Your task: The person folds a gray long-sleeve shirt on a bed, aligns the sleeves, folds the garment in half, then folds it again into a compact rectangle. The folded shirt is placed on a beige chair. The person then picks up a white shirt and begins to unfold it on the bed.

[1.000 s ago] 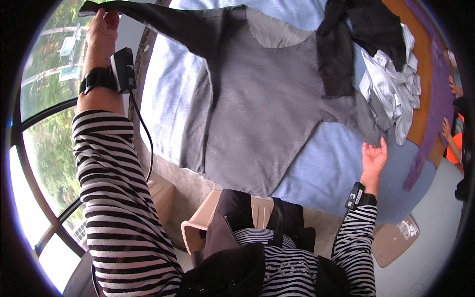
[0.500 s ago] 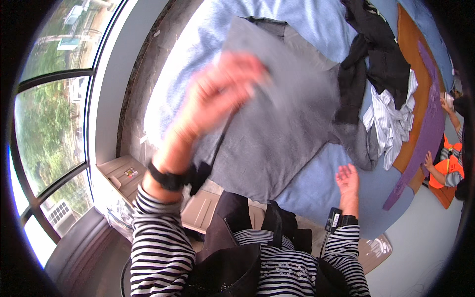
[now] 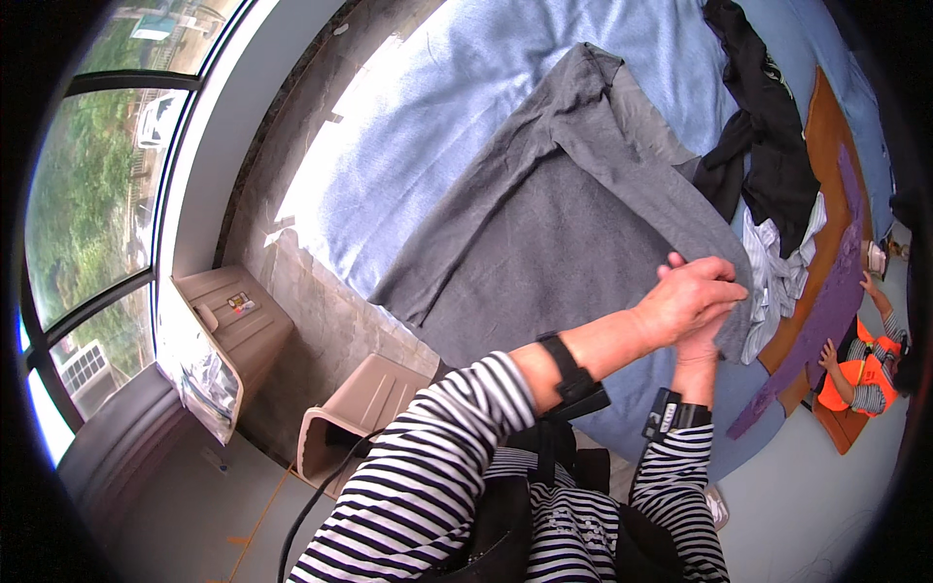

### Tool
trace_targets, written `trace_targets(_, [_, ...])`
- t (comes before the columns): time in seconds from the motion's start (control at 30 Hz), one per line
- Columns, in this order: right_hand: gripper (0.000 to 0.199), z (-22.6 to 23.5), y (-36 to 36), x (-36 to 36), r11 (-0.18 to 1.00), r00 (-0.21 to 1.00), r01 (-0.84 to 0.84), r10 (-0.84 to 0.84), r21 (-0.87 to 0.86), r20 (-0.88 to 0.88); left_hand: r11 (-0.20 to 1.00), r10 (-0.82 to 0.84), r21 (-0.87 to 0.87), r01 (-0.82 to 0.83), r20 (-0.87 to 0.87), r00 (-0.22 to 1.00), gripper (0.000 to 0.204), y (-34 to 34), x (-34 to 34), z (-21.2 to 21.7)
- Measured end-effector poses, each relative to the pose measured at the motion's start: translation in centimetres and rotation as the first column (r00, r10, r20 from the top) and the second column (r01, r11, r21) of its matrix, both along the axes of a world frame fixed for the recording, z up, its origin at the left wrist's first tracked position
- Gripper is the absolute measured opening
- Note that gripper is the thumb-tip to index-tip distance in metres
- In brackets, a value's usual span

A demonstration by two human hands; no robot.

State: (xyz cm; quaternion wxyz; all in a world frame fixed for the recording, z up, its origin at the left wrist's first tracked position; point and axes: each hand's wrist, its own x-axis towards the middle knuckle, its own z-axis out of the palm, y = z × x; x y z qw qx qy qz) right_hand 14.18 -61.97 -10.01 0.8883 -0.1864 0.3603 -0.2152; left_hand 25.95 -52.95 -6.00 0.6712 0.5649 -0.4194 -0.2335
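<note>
A dark grey sweater [image 3: 544, 243] lies spread on the light blue bed cover [image 3: 408, 136]. One sleeve [image 3: 632, 185] slants across its body toward the right side. At that sleeve's lower end, my left hand [image 3: 680, 299] reaches across, its fingers bent and pressed together on the grey cloth. Beneath it sits my right hand [image 3: 702, 342], touching or nearly touching the left; its fingers are mostly hidden. Both wrists wear black straps, and striped sleeves cover my forearms.
Right of the sweater lie a black garment [image 3: 777, 146] and a white striped shirt [image 3: 771, 277]. Beyond are a brown strip [image 3: 814, 228] and purple cloth [image 3: 816, 321]. Another person in an orange vest [image 3: 860, 381] is at far right. Beige plastic stools [image 3: 374, 394] stand left, near the window.
My left hand has swept from the upper left to the right and down, meeting my right hand. A grey sleeve now lies across the sweater. The whole view has shifted.
</note>
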Motion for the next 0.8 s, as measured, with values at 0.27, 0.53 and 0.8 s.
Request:
trace_targets(0.27, [0.071, 4.7, -3.7, -2.4, 0.98, 0.996, -0.073, 0.081, -0.187, 0.036, 0.989, -0.14, -0.034, 0.143, 0.095, 0.986, 0.029, -2.1, -1.0, -1.8])
trace_targets(0.53, [0.052, 4.3, -2.4, -4.6, 0.936, 0.881, -0.271, 0.148, -0.223, -0.45, 0.961, -0.258, 0.154, 0.231, 0.188, 0.948, 0.029, 3.8, -2.4, -5.9])
trace_targets(0.8, [0.035, 2.2, -1.0, -4.5, 0.929, 0.81, -0.285, 0.101, -0.238, -0.577, 0.939, 0.277, 0.34, 0.055, -0.839, 0.469, 0.051, 9.2, -2.6, -9.8])
